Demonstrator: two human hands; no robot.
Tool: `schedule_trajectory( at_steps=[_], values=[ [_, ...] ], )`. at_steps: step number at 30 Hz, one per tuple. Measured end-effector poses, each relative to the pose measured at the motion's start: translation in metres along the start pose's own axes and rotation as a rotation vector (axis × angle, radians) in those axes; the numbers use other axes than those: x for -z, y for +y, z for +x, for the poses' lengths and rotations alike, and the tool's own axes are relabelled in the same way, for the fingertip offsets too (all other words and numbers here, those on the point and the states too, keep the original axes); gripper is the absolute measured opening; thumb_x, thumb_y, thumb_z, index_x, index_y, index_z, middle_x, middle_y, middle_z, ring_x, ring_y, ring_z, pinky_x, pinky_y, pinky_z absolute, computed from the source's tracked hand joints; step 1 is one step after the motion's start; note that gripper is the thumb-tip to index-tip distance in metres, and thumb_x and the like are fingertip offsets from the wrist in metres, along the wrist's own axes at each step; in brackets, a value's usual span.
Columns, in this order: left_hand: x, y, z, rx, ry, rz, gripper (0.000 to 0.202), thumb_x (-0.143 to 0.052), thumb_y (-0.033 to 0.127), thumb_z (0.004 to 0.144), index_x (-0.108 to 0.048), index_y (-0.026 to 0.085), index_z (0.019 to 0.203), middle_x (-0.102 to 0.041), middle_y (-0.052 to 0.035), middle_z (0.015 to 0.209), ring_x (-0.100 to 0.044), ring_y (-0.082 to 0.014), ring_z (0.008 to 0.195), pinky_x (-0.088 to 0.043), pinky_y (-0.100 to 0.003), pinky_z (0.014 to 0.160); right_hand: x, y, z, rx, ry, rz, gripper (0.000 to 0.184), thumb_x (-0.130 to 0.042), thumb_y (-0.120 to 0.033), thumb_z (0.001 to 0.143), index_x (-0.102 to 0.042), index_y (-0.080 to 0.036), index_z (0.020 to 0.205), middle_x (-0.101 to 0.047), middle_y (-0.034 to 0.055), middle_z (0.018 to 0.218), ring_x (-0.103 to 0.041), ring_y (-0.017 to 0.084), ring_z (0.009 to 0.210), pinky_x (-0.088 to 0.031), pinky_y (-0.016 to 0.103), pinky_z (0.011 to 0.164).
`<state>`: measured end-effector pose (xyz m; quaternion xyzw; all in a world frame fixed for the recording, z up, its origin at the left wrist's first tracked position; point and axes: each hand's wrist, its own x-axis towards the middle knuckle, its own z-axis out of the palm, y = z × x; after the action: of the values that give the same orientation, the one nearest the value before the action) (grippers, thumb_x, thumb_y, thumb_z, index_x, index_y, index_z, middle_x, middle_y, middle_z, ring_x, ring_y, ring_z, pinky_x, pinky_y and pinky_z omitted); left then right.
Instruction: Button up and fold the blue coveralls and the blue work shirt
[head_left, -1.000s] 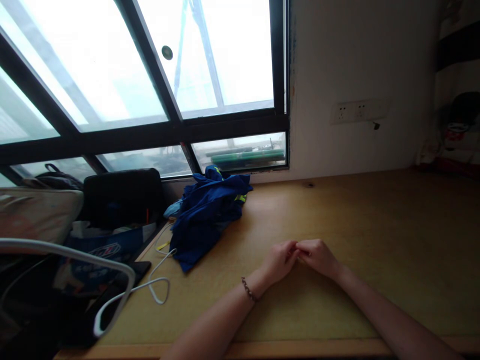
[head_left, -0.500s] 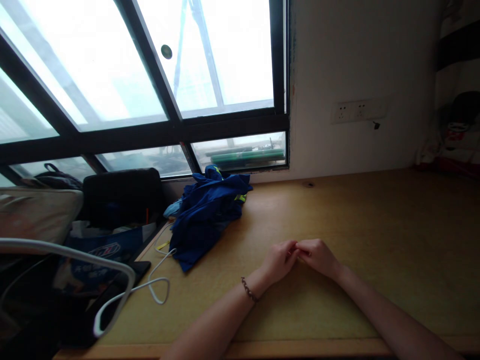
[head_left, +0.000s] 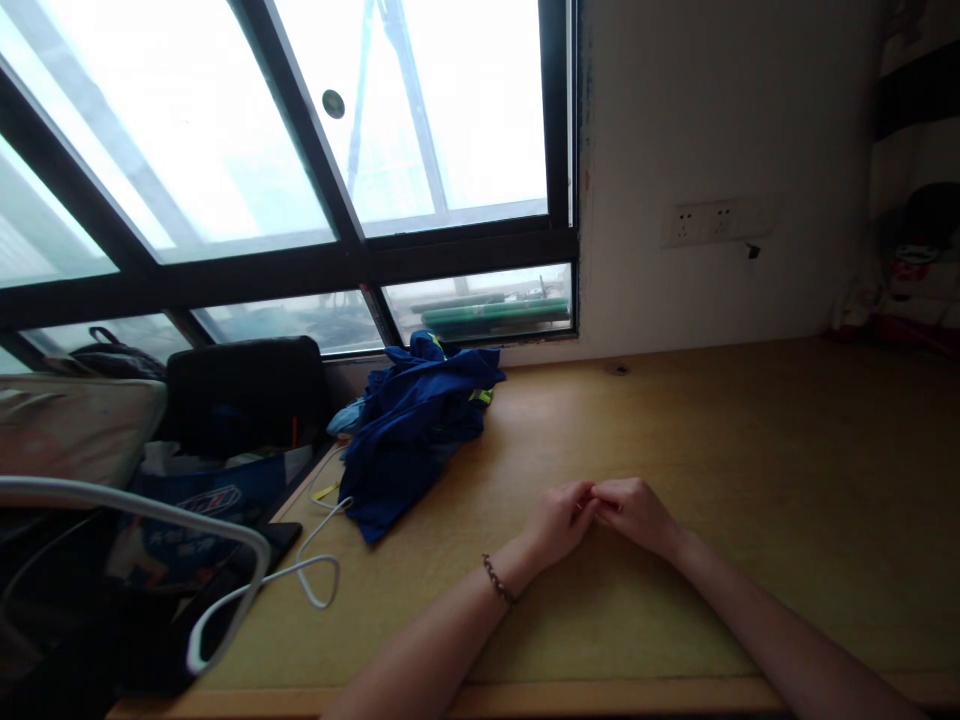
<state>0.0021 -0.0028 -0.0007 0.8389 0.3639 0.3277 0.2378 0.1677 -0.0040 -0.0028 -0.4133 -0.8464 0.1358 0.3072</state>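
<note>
My left hand (head_left: 559, 522) and my right hand (head_left: 636, 514) meet fingertip to fingertip above the wooden table (head_left: 570, 630). The fingers of both are curled and closed against each other. Whether anything small lies between them is hidden from view. A dark braided bracelet (head_left: 498, 580) circles my left wrist. Left of my hands, apart from them, lies a crumpled blue garment (head_left: 416, 430) with yellow-green reflective patches.
A white cable (head_left: 319, 540) loops over the table's left edge beside a dark flat object (head_left: 279, 545). Farther left stand a black case (head_left: 244, 390) and a blue printed bag (head_left: 202, 500). A window and a wall socket (head_left: 701, 222) are behind the table.
</note>
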Motion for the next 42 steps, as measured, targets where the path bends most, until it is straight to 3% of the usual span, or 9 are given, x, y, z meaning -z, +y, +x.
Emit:
schedule_trajectory(
  at_steps=[42],
  values=[
    [0.0021, 0.0026, 0.0, 0.004, -0.007, -0.004, 0.018, -0.041, 0.024, 0.084, -0.056, 0.017, 0.091, -0.061, -0.0041, 0.081, -0.055, -0.0132, 0.071, -0.042, -0.022, 0.065, 0.0011, 0.0005, 0.0013, 0.003, -0.014, -0.027, 0.015, -0.047, -0.018, 0.078, -0.061, -0.019, 0.072, -0.064, 0.0009, 0.07, -0.058, 0.014, 0.066, -0.038, 0.021, 0.06]
  ],
)
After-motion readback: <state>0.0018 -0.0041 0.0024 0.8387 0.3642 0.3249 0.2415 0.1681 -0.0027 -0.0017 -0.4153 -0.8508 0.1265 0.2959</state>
